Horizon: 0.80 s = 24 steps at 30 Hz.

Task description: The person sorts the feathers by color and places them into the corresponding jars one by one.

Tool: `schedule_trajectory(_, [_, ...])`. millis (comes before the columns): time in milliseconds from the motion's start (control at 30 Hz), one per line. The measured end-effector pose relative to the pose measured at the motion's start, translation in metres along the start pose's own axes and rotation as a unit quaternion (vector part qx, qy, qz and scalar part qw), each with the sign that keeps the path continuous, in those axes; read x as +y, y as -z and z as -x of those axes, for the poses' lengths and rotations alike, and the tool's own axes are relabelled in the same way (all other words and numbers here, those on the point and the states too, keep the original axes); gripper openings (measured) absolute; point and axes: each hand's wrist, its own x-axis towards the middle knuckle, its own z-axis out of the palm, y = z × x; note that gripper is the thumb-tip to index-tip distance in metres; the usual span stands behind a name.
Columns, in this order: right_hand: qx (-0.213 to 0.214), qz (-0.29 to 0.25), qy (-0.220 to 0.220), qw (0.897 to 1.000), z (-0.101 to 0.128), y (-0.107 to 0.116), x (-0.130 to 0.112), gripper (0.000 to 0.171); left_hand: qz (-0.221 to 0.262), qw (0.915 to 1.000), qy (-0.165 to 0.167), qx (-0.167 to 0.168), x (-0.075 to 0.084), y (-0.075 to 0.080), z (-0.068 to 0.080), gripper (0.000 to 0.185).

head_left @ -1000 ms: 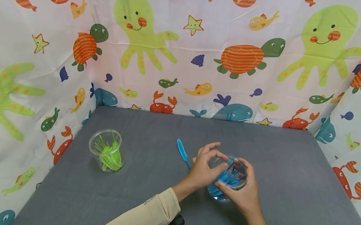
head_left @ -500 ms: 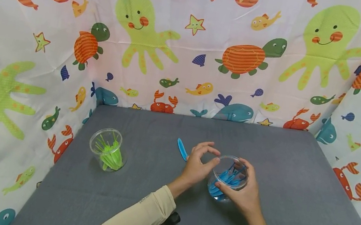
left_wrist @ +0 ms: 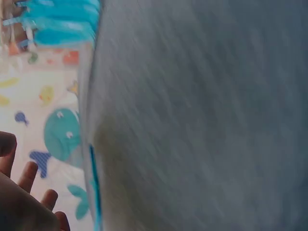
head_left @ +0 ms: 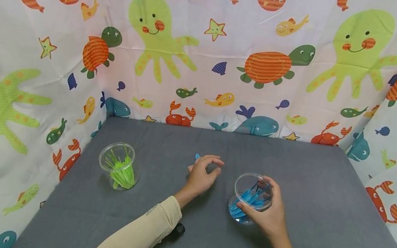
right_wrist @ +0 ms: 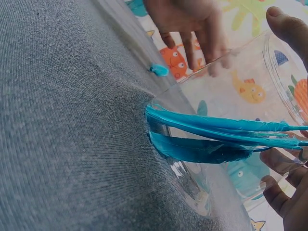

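Note:
My right hand (head_left: 266, 210) grips a clear plastic cup (head_left: 253, 191) standing on the grey table (head_left: 310, 181), thumb on the near side and fingers on the far rim. Several blue plastic utensils (right_wrist: 216, 137) lean inside it. My left hand (head_left: 206, 173) hovers left of the cup, fingers loosely curled and holding nothing. It is over a loose blue utensil, whose tip (head_left: 197, 156) pokes out beyond the knuckles. In the right wrist view that left hand (right_wrist: 192, 24) hangs fingers-down just above the blue tip (right_wrist: 159, 70). The left wrist view is blurred.
A second clear cup (head_left: 118, 165) with green utensils stands at the table's left side. Cloth walls (head_left: 209, 56) printed with sea animals close in the back and both sides. Bare grey cloth lies between the two cups and to the right.
My left hand has left the blue cup's rim and moved left and away, over the loose blue utensil. The right hand and the cup have stayed put.

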Motion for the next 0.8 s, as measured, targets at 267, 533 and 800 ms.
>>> schedule_trajectory(267, [-0.001, -0.003, -0.004, 1.000, 0.000, 0.000, 0.001, 0.100, -0.047, 0.9952, 0.061, -0.060, -0.016, 0.013, -0.008, 0.028])
schedule_trajectory(533, [-0.004, -0.009, -0.001, 1.000, -0.001, 0.001, 0.001, 0.098, -0.088, 0.9872, 0.088, -0.100, -0.021, 0.026, -0.021, 0.035])
schedule_trajectory(800, [-0.005, -0.011, 0.002, 1.000, 0.000, 0.001, 0.001, 0.099, -0.121, 0.9774, 0.115, -0.130, -0.024, 0.039, -0.029, 0.045])
